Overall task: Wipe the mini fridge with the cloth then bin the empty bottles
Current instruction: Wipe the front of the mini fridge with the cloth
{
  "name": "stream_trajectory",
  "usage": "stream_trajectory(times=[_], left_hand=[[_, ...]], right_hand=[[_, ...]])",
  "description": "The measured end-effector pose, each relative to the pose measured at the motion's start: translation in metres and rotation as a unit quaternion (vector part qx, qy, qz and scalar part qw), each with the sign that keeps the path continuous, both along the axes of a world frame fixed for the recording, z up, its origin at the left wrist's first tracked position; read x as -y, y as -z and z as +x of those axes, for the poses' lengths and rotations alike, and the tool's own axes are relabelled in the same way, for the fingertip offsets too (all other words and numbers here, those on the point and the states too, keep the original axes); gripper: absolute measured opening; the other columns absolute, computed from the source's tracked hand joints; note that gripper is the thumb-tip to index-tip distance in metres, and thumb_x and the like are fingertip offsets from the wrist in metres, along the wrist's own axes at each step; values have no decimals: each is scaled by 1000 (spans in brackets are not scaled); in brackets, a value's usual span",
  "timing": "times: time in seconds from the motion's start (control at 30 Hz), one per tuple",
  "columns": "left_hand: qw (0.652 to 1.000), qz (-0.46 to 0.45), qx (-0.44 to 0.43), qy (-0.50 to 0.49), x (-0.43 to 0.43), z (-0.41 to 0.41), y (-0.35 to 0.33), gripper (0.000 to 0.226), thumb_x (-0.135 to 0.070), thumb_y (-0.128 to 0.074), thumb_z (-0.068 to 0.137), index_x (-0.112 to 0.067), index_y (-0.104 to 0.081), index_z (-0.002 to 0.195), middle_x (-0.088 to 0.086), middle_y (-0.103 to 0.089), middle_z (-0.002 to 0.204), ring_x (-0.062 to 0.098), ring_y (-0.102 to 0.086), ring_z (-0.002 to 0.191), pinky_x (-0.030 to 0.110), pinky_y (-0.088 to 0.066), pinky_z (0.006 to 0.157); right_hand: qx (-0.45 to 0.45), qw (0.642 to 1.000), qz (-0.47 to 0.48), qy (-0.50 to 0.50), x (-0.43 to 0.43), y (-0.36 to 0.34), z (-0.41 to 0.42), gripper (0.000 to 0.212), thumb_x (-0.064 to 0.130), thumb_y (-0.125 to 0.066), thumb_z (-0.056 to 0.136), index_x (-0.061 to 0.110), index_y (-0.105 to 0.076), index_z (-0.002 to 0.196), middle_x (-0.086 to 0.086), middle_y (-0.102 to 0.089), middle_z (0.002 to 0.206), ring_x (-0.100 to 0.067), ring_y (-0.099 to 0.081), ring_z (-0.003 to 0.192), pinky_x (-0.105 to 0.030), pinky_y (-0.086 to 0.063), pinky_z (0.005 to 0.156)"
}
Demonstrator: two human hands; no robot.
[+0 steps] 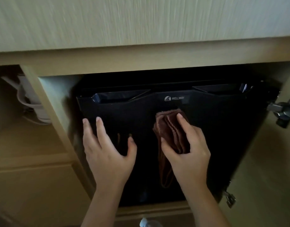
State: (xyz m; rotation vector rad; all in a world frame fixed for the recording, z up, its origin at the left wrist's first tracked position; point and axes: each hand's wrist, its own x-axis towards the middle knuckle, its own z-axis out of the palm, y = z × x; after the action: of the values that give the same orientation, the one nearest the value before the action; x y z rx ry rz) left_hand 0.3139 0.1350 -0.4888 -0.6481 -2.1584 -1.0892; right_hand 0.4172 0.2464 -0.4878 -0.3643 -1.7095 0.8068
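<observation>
Fridge (223, 128), black and glossy, sits inside a pale wood cabinet (141, 68), filling the wide right-hand opening; its front faces the camera and bears the word WELLWAY (174, 98) near the top edge. Above it runs the light wood-grain desk (141, 22), which spans the whole width of the view. The cabinet door (282, 169) stands open at the right.

The left hand (106, 154) lies flat on the fridge front near its left edge, fingers (99, 126) straight and spread, thumb held well apart, holding nothing. The right hand (188, 154) is just beside it, toward the middle of the front, and grips a folded brown cloth (170, 128): the fingers are curled over the right side of the folds and the thumb pinches them from the left. The cloth's upper end lies against the black front just below the brand name, and a loose end hangs down below the palm.

In the darker left compartment some white items (29, 102) rest, too blurred to tell. 2 metal hinges show on the right side, 1 high (282, 110) and 1 low (229, 199). At the bottom edge, between the forearms, the top of a clear bottle (144, 223) shows, blurred.
</observation>
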Motion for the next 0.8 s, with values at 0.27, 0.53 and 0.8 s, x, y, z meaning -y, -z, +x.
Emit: stream_trajectory(times=[0.27,0.53,0.8], left_hand=[[1000,7,7,13,-5,2,6,84,-44,-58,77,-6,-21,142,24,-14,150,40,-16,136,58,-32,98],[998,-49,-1,42,13,-4,5,87,-37,-67,75,-4,-23,142,25,-14,150,42,-15,135,54,-25,101],[994,-52,31,88,26,-4,1,85,-31,-64,77,-14,-16,145,6,-6,154,25,-7,139,48,-24,104]], right_hand=[[-90,985,18,145,-63,-8,22,59,11,-73,73,19,-50,128,-3,-50,107,7,-48,94,1,-34,84],[-66,976,-21,208,-53,-11,1,71,51,-56,78,15,-38,136,-17,-39,120,-23,-46,108,-28,-39,94],[-56,969,5,239,-29,-16,-17,39,26,-55,87,19,-55,125,-22,-47,110,-35,-49,94,-36,-41,84]])
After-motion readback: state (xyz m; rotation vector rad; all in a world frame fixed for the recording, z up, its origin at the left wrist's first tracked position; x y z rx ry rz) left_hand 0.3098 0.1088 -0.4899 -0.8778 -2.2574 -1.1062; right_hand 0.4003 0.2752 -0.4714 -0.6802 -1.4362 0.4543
